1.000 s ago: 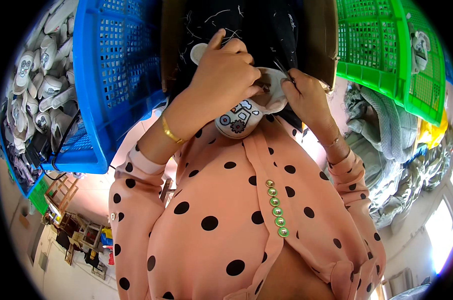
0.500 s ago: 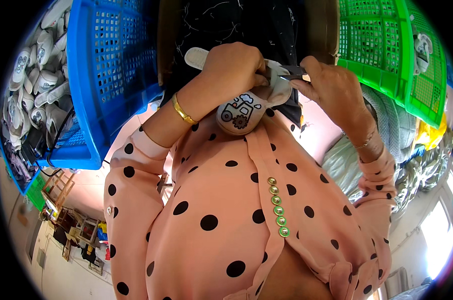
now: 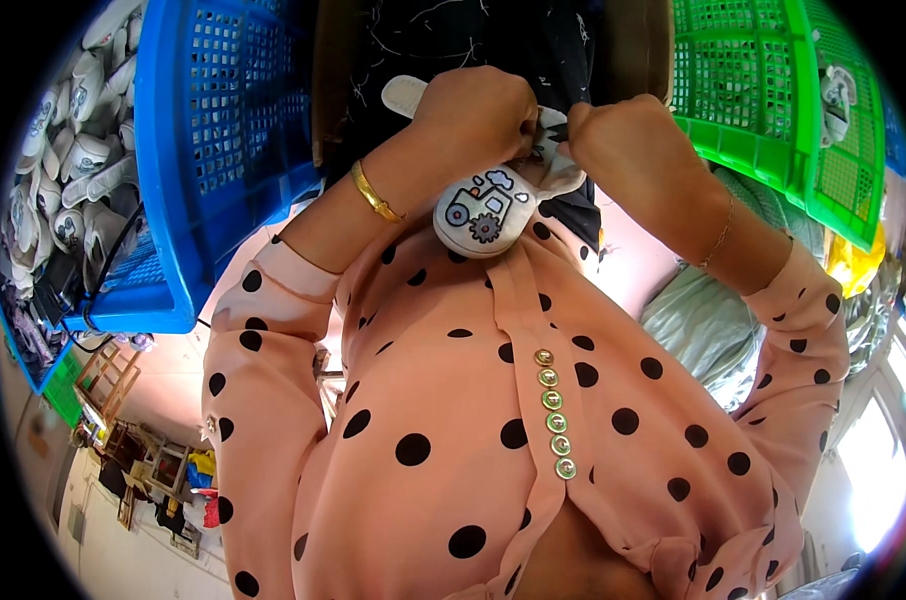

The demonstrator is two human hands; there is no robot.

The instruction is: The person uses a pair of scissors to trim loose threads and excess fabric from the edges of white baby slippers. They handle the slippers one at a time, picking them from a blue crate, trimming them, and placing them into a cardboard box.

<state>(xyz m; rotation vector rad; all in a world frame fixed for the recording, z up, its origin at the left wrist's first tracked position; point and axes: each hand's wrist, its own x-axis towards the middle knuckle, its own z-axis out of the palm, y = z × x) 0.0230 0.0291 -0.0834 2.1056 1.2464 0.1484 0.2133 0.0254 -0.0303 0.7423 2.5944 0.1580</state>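
My left hand (image 3: 481,112) is closed around a small whitish cloth shoe (image 3: 485,212) and holds it in front of my body. The shoe's rounded toe, with a tractor-like picture and clouds on it, hangs below my fingers. Past my left wrist sticks out a pale, sole-shaped piece (image 3: 403,95); whether it belongs to the same shoe is hidden by my hand. My right hand (image 3: 635,140) is closed on dark metal thread snips (image 3: 561,131), their handles hidden in my fist. The blades are at the shoe's opening edge, between my two hands.
A blue plastic crate (image 3: 163,200) stands at my left, with many similar shoes (image 3: 83,170) piled beyond its wall. To my right is a green crate (image 3: 743,90). Dark cloth (image 3: 473,45) strewn with thread ends lies ahead. Wrapped bundles (image 3: 708,320) sit below the green crate.
My right hand has turned over and its elbow has swung outward, so the snips are now mostly covered. The shoe, still in my left hand, has shifted slightly upward.
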